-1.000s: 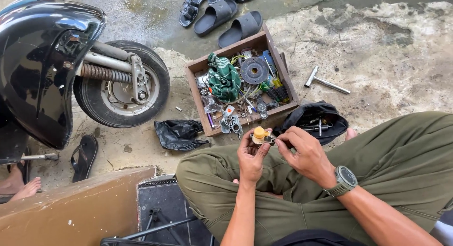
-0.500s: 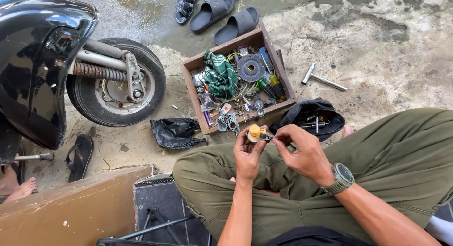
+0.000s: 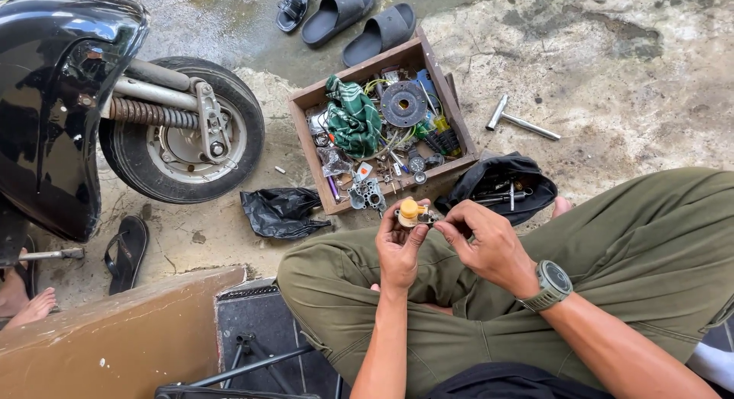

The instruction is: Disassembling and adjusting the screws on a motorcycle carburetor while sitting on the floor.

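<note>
Though partly hidden by both hands' clenched fingers [image 3: 447, 229], small yellow-capped part [image 3: 410, 211], details unclear.

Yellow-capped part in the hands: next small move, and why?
Probably keep the left hand steady and let the right hand work its fingertips on the small yellow-capped part: the left holds it up and the right pinches its side.
</note>
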